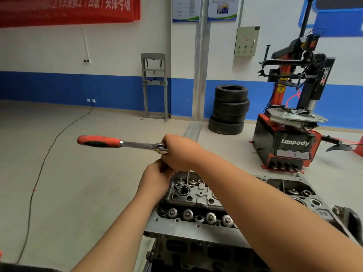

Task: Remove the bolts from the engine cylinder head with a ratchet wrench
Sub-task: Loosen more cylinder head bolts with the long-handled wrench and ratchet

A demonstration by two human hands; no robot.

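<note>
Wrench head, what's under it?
The left hand, just below the right hand that holds the wrench, then the cylinder head. Whatever the wrench turns is covered by the hands.

From 8 to 10 o'clock of the cylinder head [196,197] the floor [88,183] lies open, crossed only by a thin cable [39,173], and the ratchet wrench [102,141] handle juts into that air at 9 o'clock. The right hand [179,152], left hand [157,177] and both forearms cover the head's 11 o'clock corner and middle. A tyre stack [229,108] at 12 o'clock and a tyre machine [290,134] at 2 o'clock stand well apart.
</note>
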